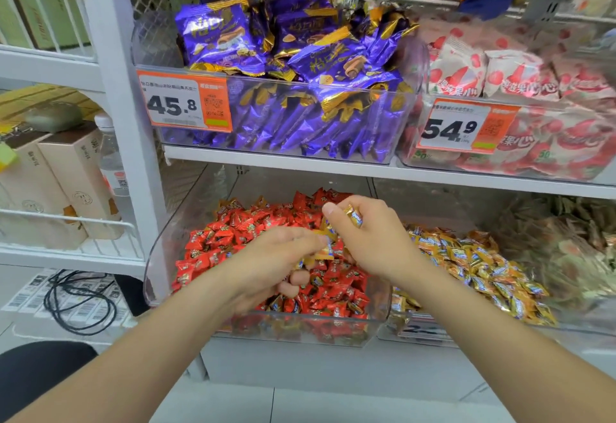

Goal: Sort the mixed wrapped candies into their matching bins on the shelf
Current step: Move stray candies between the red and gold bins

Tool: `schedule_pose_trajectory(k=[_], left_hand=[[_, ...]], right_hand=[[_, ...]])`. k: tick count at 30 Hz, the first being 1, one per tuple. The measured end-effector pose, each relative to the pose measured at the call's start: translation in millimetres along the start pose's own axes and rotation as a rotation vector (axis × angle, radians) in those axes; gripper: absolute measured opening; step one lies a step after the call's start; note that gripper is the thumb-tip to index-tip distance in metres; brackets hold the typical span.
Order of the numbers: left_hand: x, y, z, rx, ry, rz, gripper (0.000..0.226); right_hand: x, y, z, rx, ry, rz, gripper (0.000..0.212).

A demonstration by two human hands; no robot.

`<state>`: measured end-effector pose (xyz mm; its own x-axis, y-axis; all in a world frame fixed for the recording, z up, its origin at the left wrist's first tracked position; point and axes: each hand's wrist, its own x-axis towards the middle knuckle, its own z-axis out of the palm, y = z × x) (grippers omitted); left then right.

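**Both hands over the red bin, each on a gold stray**

The left hand (276,262) hangs palm-down over the red candies (226,236). Its lower fingers are curled under, and its fingertips seem to pinch a stray gold candy (326,250), though blur softens the grip. Just beyond it, the right hand (370,239) is raised a little higher with the wrist cocked. Thumb and forefinger are closed on a gold-wrapped candy (354,217), and the other fingers are folded in.

These pieces look very light, with a small firm centre inside glossy, crinkly foil. That foil is likely to be slick, and the crimped ends would give under pressure. The better hold is probably a fingertip pinch across the plump middle rather than on the wrapper's tail, and it should need little force.

Both hands are above the red bin (160,256), where more gold strays show among the red. The matching gold bin (433,329) sits just to its right, heaped with gold candies (483,266). On the shelf above stand a tub of purple packets (300,55) and one of strawberry-print packets (483,69).
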<state>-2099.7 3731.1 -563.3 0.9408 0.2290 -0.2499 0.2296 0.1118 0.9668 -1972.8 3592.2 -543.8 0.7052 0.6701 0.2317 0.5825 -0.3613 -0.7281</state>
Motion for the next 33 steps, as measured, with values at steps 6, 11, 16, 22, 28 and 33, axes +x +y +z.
schedule_pose_trajectory(k=[6,11,16,22,28,33], left_hand=[[5,-5,25,0.157,0.067,0.105,0.023],[4,10,81,0.38,0.024,0.348,0.013],[45,27,152,0.782,0.164,0.537,0.004],[113,13,187,0.886,0.118,0.264,0.034],[90,13,160,1.005,0.044,0.509,0.029],[31,13,108,1.037,0.119,0.757,0.012]], right_hand=[[-20,23,-65,0.075,-0.041,0.128,0.038],[-31,93,-106,-0.278,0.135,0.2,0.02],[-34,136,-121,-0.401,0.047,0.056,0.008],[-31,154,-136,-0.51,-0.023,0.065,0.053],[-25,140,-149,-0.356,0.167,0.142,0.022],[-25,91,-123,-0.34,0.086,0.005,0.017]])
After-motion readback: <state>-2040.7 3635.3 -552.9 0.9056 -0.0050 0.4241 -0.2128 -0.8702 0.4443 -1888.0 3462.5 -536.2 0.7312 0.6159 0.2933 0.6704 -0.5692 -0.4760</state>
